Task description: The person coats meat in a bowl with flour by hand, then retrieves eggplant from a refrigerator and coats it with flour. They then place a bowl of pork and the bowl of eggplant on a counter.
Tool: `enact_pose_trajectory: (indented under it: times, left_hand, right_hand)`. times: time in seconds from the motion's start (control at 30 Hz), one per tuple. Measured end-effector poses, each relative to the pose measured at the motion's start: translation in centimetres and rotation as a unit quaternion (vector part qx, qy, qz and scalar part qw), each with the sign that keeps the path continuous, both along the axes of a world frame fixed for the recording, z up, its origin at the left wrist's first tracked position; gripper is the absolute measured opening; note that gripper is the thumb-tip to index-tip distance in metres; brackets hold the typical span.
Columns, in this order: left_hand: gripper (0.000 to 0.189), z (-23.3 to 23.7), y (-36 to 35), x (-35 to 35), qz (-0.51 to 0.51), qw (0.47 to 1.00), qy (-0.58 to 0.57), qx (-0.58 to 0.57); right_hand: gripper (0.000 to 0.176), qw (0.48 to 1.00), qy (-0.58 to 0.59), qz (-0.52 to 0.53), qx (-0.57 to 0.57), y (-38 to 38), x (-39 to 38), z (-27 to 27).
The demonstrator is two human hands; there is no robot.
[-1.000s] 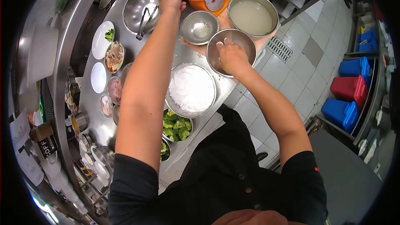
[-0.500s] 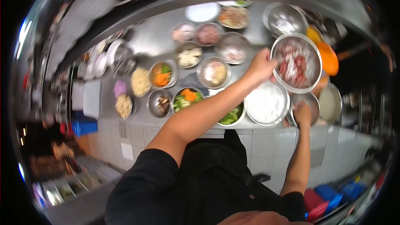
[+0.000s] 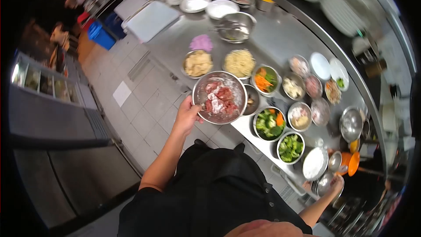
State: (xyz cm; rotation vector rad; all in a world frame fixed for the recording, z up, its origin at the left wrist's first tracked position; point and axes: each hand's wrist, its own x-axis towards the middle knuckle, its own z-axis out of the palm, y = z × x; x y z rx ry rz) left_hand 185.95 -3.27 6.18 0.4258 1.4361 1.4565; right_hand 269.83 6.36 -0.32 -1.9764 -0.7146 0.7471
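Observation:
My left hand (image 3: pixel 188 115) grips the rim of a steel mixing bowl (image 3: pixel 240 113), thumb on the near side. In the bowl lie pieces of raw red meat (image 3: pixel 221 98) dusted with white powder. It is held up over the counter's front edge, partly hiding a bowl of mushrooms (image 3: pixel 251 101). Far to the right, my right hand (image 3: pixel 337 186) is closed on the edge of a metal bowl (image 3: pixel 324 184), its fingers slightly blurred. Beside that bowl are a smaller metal bowl (image 3: pixel 335 161) and a wide bowl of white powder (image 3: pixel 315 163).
Along the counter (image 3: pixel 276 30) stand bowls of broccoli (image 3: pixel 290 147), carrots with greens (image 3: pixel 265 80), noodles (image 3: pixel 239 63) and pale sliced food (image 3: pixel 198 63). An empty steel bowl (image 3: pixel 237 27) and white plates (image 3: pixel 222 8) sit farther back. An orange container (image 3: pixel 353 164) is at right.
The view has turned, with the counter now slanting down to the right. My left hand has carried the meat bowl from the right end to the left part. My right hand stays by the right-end bowls.

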Motion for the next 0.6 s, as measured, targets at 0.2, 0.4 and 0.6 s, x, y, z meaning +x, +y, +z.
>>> enact_pose_trajectory:
  times: [0.2, 0.4, 0.6]
  left_hand:
    - [0.010, -4.3, -11.1, -12.5, 0.175, 0.984, -0.027, -0.025]
    - [0.008, -4.9, -16.2, -21.7, 0.225, 0.972, -0.004, -0.060]
    - [0.011, -5.8, -16.8, -33.7, 0.295, 0.951, -0.084, -0.031]
  right_hand:
    - [0.014, 0.885, 0.358, 0.207, 0.216, 8.4, -19.0, 1.7]
    - [0.013, 0.713, 0.562, 0.391, 0.150, 11.3, -57.9, 4.0]
    - [0.023, 0.668, 0.612, 0.423, 0.033, 6.2, -86.8, 5.2]
